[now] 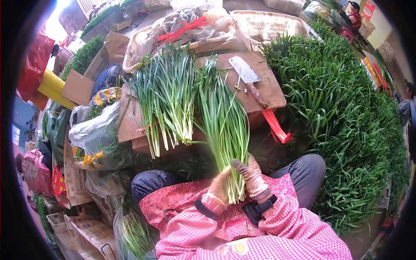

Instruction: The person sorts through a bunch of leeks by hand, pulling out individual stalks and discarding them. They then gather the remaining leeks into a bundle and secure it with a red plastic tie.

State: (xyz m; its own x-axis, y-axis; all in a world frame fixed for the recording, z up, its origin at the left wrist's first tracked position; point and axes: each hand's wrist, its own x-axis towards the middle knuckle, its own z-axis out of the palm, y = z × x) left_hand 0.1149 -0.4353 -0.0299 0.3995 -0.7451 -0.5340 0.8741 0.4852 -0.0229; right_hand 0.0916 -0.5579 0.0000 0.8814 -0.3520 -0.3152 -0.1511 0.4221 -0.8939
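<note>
A bunch of Chinese chives slants from the board down to my lap, its pale stem ends toward me. My left hand, gloved, is closed round the left side of the stems near their ends. On the right side, my gloved right hand grips the same bunch, its thumb lying across the stems. More chives lie in loose bunches on the wooden board, left of the held bunch. A cleaver rests on the board with its handle toward me. Red ties hang at the board's front edge.
A large heap of green chives fills the right side. Behind the board stand a crate and a plastic-lined basket with red ties on top. Plastic bags and crates stand at left. Other people are in the background.
</note>
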